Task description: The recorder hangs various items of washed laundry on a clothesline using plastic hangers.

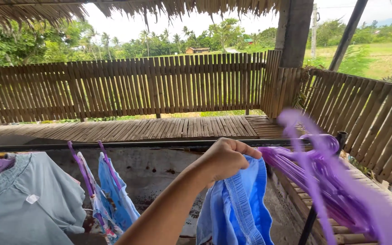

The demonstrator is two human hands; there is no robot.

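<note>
Fingers (243, 147) of left hand (225, 159) curled tight on blue garment (239, 206); right hand hidden; purple hangers (314, 172) motion-blurred.

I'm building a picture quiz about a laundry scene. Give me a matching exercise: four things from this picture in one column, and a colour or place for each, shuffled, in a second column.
Things
1. shorts
2. hangers
3. rail
4. shirt

Descriptions
A. purple, bunched at the right end of the rail
B. pale grey-green, hanging at far left
C. bright blue, gripped by the hand
D. dark, running across under the bamboo fence

Pairs: 1-C, 2-A, 3-D, 4-B

The picture does not show which of the person's hands it is.
</note>
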